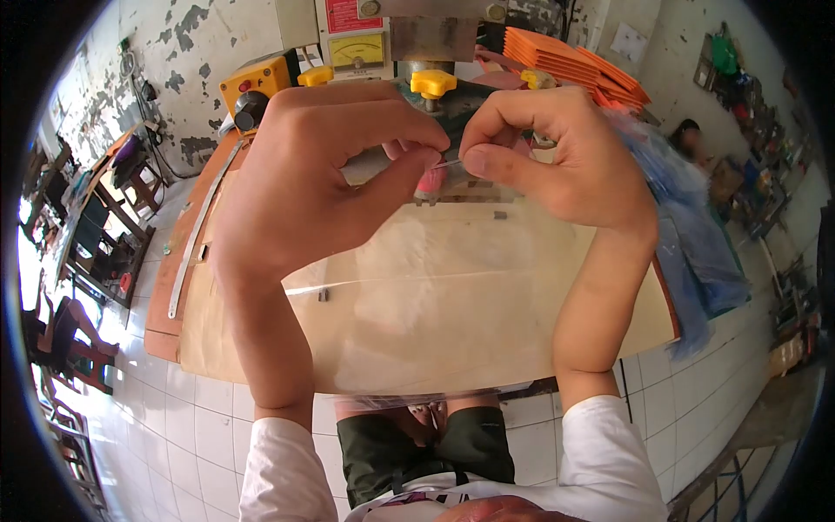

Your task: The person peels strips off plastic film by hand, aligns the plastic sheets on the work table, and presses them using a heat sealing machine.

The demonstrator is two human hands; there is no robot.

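Note:
Both of my hands are raised above the table, thumb and fingertips pinched together. Between them runs a short, thin, clear strand (448, 163); its exact kind is too small to make out. My left hand (304, 174) is closed on the strand's left end, and my right hand (578, 165) pinches its right end. Beneath them a clear plastic sheet (409, 304) lies over a pale board. Just behind the fingertips is a pink object (430, 182), partly hidden. A yellow star-shaped knob (433, 83) of the machine sits beyond my hands.
A metal ruler (202, 230) lies along the table's left side. A yellow control box (254, 87) and a dial gauge (357, 52) stand at the back. Orange folded sheets (565, 61) are stacked back right, with blue plastic film (687, 235) hanging at the right edge. Another person (691, 143) is far right.

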